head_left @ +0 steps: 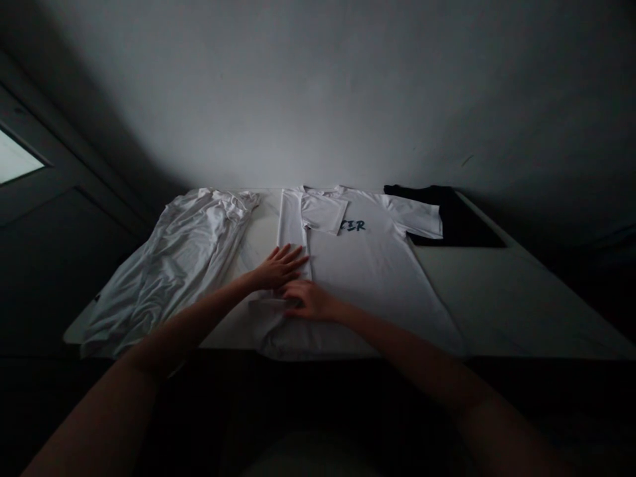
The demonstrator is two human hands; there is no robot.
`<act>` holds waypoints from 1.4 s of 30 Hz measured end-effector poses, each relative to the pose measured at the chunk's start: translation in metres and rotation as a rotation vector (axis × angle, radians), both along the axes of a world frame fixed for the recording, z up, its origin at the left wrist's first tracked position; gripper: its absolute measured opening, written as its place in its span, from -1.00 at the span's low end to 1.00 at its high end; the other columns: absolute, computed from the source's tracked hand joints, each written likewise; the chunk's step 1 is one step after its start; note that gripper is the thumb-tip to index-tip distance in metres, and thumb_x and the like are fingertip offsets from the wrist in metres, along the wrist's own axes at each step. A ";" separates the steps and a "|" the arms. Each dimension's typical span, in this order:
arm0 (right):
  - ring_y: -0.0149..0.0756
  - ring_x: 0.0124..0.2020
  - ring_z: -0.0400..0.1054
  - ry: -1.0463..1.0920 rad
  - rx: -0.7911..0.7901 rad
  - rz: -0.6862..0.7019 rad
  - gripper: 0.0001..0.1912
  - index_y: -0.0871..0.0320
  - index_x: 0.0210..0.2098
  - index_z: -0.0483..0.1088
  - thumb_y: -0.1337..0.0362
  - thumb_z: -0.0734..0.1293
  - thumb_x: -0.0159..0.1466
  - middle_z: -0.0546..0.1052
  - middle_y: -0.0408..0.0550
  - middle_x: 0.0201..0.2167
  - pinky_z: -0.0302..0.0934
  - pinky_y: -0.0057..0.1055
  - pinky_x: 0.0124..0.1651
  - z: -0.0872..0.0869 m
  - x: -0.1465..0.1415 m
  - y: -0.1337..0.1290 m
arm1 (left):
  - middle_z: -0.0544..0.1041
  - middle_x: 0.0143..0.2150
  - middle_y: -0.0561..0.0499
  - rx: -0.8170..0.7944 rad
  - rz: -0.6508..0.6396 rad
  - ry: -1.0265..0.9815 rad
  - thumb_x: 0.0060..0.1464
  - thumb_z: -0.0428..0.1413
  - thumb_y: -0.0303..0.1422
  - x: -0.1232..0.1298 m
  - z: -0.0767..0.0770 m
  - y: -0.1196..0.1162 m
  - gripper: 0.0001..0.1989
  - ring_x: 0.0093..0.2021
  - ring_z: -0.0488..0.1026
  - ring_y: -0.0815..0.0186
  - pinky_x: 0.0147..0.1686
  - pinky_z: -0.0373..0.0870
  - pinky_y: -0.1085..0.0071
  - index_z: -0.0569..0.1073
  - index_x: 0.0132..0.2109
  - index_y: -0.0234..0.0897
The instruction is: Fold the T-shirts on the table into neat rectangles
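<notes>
A white T-shirt point(368, 278) with dark lettering lies spread on the table, collar toward the wall. Its left side is folded inward over the front, and that sleeve point(322, 212) lies across the chest, covering part of the lettering. On the folded strip rests my left hand point(281, 267), flat with fingers spread. My right hand point(311, 301) is just nearer to me, at the lower part of the fold, its fingers bent and close to the cloth. Whether those fingers pinch the fabric is too dark to tell.
A crumpled pile of white clothing point(173, 258) covers the table's left part. At the back right lies a folded black garment point(462, 218), partly under the shirt's sleeve. The pale table point(521, 305) stands against a grey wall point(318, 93). A door point(44, 199) is at left.
</notes>
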State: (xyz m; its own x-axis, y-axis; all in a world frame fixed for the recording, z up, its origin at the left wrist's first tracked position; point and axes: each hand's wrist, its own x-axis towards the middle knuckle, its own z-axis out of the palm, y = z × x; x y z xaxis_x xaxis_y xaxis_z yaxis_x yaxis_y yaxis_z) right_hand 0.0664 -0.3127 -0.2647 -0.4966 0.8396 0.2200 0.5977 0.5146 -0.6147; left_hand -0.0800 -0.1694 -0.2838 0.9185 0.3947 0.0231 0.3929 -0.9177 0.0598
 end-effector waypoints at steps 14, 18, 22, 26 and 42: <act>-0.31 -0.16 0.44 0.119 0.091 -0.139 -0.81 0.11 -0.22 0.57 0.47 0.38 0.23 0.55 -0.08 -0.24 0.29 -0.38 -0.06 0.000 -0.019 -0.071 | 0.33 0.36 -0.11 -0.398 -0.060 -0.276 0.32 -0.02 -0.12 -0.092 0.030 -0.138 -0.59 0.43 0.12 0.07 0.37 0.06 -0.07 0.42 0.21 -0.10; -0.29 -0.18 0.41 0.035 0.238 -0.202 -0.76 0.07 -0.14 0.58 0.46 0.36 0.27 0.54 -0.07 -0.25 0.29 -0.35 -0.08 -0.015 -0.022 -0.092 | 0.47 0.15 -0.20 -0.137 0.189 -0.540 0.16 0.17 -0.28 -0.095 0.010 -0.189 -0.76 0.17 0.40 0.05 0.07 0.45 0.04 0.46 -0.02 -0.17; -0.30 -0.15 0.41 0.051 0.427 -0.167 -0.74 0.07 -0.08 0.57 0.42 0.27 0.38 0.55 -0.06 -0.27 0.30 -0.33 -0.04 -0.024 -0.018 -0.103 | 0.52 -0.25 -0.05 0.079 0.295 -0.700 0.16 0.04 -0.52 -0.089 -0.003 -0.214 -0.88 -0.21 0.47 0.22 -0.23 0.51 0.27 0.38 -0.23 -0.18; -0.33 -0.10 0.42 0.039 0.503 -0.155 -0.76 0.03 -0.10 0.57 0.34 0.26 0.43 0.56 -0.08 -0.26 0.32 -0.33 0.00 -0.031 -0.011 -0.110 | 0.50 -0.37 0.00 0.171 0.253 -0.709 0.17 0.02 -0.55 -0.092 -0.001 -0.216 -0.85 -0.34 0.46 0.29 -0.33 0.47 0.37 0.38 -0.23 -0.18; -0.39 -0.29 0.37 -0.141 0.634 -0.028 -0.85 0.15 -0.29 0.52 0.39 0.32 0.39 0.53 -0.14 -0.39 0.27 -0.41 -0.17 -0.018 -0.014 -0.114 | 0.48 -0.43 0.04 0.125 0.230 -0.692 0.17 0.02 -0.56 -0.109 0.000 -0.214 -0.84 -0.47 0.42 0.37 -0.49 0.38 0.47 0.37 -0.21 -0.19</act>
